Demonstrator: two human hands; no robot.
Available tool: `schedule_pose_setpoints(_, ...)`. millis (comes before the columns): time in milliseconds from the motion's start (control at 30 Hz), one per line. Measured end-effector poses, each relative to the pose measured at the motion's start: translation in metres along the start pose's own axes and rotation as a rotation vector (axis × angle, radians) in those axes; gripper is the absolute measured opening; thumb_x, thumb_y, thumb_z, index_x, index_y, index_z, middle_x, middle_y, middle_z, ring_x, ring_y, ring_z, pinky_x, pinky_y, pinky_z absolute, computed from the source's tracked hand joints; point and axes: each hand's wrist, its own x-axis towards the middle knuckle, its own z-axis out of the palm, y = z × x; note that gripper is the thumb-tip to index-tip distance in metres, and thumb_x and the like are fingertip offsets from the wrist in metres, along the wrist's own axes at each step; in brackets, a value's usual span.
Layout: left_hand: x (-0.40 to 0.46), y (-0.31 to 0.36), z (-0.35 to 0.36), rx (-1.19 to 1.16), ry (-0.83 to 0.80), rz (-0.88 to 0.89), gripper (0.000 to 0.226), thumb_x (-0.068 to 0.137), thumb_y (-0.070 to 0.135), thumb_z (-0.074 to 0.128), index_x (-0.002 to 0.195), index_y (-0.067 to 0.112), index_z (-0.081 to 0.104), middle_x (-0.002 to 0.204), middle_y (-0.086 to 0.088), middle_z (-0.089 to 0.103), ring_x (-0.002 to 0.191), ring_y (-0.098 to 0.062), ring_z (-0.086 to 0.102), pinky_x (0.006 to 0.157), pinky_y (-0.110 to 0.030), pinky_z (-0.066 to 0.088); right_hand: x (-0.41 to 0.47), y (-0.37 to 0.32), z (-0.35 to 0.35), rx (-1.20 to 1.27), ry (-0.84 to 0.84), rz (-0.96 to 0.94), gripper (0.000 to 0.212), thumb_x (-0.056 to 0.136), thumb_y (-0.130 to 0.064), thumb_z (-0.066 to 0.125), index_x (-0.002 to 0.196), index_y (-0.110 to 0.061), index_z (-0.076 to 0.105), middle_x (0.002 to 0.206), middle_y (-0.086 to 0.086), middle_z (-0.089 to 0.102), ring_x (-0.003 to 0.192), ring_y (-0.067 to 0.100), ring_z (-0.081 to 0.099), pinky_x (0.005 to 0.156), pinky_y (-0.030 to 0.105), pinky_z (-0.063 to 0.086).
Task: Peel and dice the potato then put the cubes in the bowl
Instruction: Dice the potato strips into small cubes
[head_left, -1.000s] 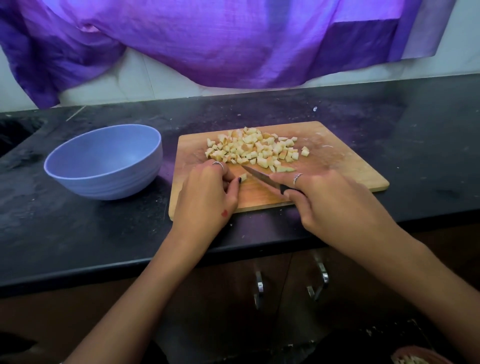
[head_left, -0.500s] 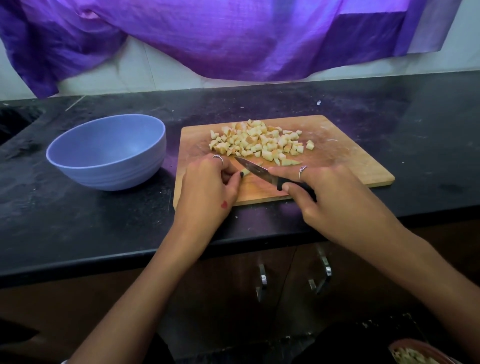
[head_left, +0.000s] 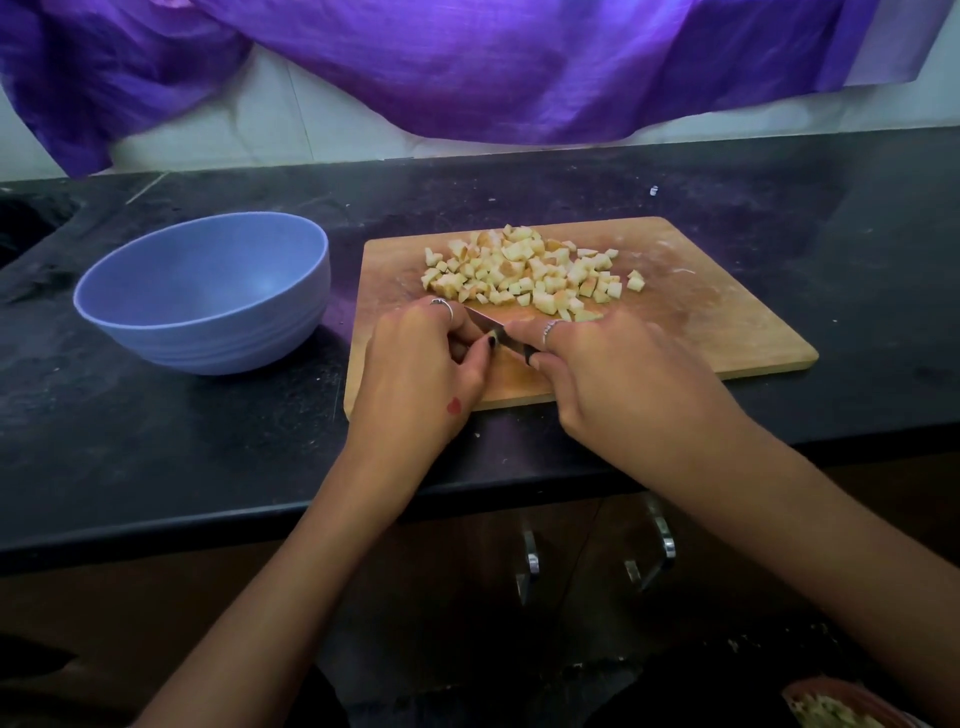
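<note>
A cutting board (head_left: 727, 332) lies on the counter (head_left: 156, 441), its near edge close to the counter's front edge. The bowl (head_left: 208, 296) stands on the counter just left of the board. A heap of potato cubes (head_left: 524, 275) sits on the board's far half, one cube slightly apart to the heap's right. The left hand (head_left: 415, 374) and right hand (head_left: 618, 374) rest over the board's near-left part, the knife (head_left: 493, 332) between them, in front of the heap.

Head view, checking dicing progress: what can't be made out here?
- Any potato piece under the left hand: hidden by its fingers.
- Knife handle: covered by the right hand.
- Reddish dish: cut off by the bottom edge, contents blurred.
</note>
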Motion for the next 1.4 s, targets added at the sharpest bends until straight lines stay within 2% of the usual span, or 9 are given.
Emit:
schedule_pose_setpoints(100,0.0,0.0,0.001,-0.006,0.0,-0.015,0.009,0.085,0.016,0.066,0.077,0.014,0.07,0.072,0.004,0.062,0.061,-0.004,0.051,0.057,-0.013,0.04,0.004,-0.003,0.006,-0.021,0.015,-0.018,0.039,0.098,-0.025,0.045,0.135,-0.038,0.041,0.092,0.001,0.05,0.084,0.022,0.053,0.069,0.034,0.045)
schedule_pose_setpoints(233,0.0,0.001,0.002,-0.019,0.012,-0.015,0.01,0.085,0.014,0.067,0.075,0.013,0.07,0.07,0.005,0.061,0.059,-0.004,0.051,0.058,-0.015,0.041,-0.017,0.005,0.003,-0.044,-0.012,-0.017,0.049,0.099,-0.03,0.044,0.143,-0.04,0.025,0.093,-0.001,0.051,0.084,0.019,0.052,0.072,0.032,0.047)
schedule_pose_setpoints(433,-0.002,-0.001,0.0,-0.012,0.014,-0.007,0.012,0.084,0.017,0.066,0.074,0.011,0.07,0.069,0.007,0.059,0.06,-0.003,0.051,0.057,-0.011,0.038,-0.028,0.02,-0.003,0.111,0.104,0.034,0.042,0.1,-0.035,0.037,0.141,-0.045,0.036,0.082,-0.002,0.056,0.073,0.017,0.051,0.062,0.031,0.043)
schedule_pose_setpoints(600,-0.006,0.0,-0.004,-0.018,0.033,-0.015,0.007,0.082,0.012,0.067,0.078,0.012,0.072,0.068,0.01,0.057,0.06,-0.001,0.051,0.058,-0.009,0.039,-0.027,0.008,0.001,0.21,0.117,0.009,0.042,0.099,-0.035,0.039,0.14,-0.044,0.038,0.086,-0.003,0.061,0.074,0.017,0.055,0.067,0.034,0.05)
schedule_pose_setpoints(767,-0.005,0.001,-0.004,-0.02,0.025,-0.022,0.011,0.081,0.011,0.067,0.071,0.016,0.067,0.064,0.015,0.052,0.057,0.0,0.049,0.057,-0.007,0.037,-0.025,0.006,0.001,0.168,0.069,0.01,0.042,0.1,-0.035,0.037,0.14,-0.046,0.036,0.078,-0.003,0.057,0.071,0.017,0.053,0.063,0.032,0.047)
schedule_pose_setpoints(933,-0.003,-0.002,-0.002,-0.025,0.009,-0.021,0.008,0.082,0.012,0.065,0.075,0.015,0.07,0.067,0.01,0.058,0.058,-0.001,0.049,0.056,-0.01,0.037,-0.013,-0.001,-0.004,0.12,0.038,0.019,0.04,0.1,-0.033,0.038,0.138,-0.044,0.04,0.098,0.0,0.061,0.081,0.019,0.056,0.071,0.035,0.051)
schedule_pose_setpoints(1067,-0.003,-0.001,-0.002,-0.041,0.007,-0.036,0.009,0.081,0.011,0.065,0.073,0.014,0.068,0.064,0.012,0.055,0.056,-0.001,0.047,0.055,-0.013,0.037,0.003,-0.007,-0.003,0.045,-0.016,0.012,0.038,0.1,-0.024,0.044,0.134,-0.041,0.043,0.085,0.0,0.048,0.08,0.021,0.055,0.071,0.035,0.052)
schedule_pose_setpoints(1233,-0.004,-0.001,-0.001,-0.045,-0.002,-0.029,0.008,0.082,0.012,0.064,0.076,0.012,0.068,0.072,0.004,0.061,0.062,-0.006,0.052,0.063,-0.025,0.047,-0.014,-0.002,-0.003,0.005,-0.037,-0.002,0.048,0.1,-0.026,0.043,0.142,-0.045,0.027,0.098,0.0,0.056,0.085,0.019,0.055,0.074,0.034,0.05)
schedule_pose_setpoints(1400,-0.005,-0.001,-0.001,-0.04,0.006,-0.025,0.009,0.084,0.014,0.064,0.075,0.014,0.067,0.071,0.009,0.057,0.063,-0.003,0.05,0.061,-0.018,0.042,-0.029,0.006,-0.009,0.011,0.026,0.014,0.04,0.101,-0.035,0.035,0.141,-0.043,0.033,0.091,-0.002,0.055,0.077,0.016,0.051,0.065,0.029,0.044)
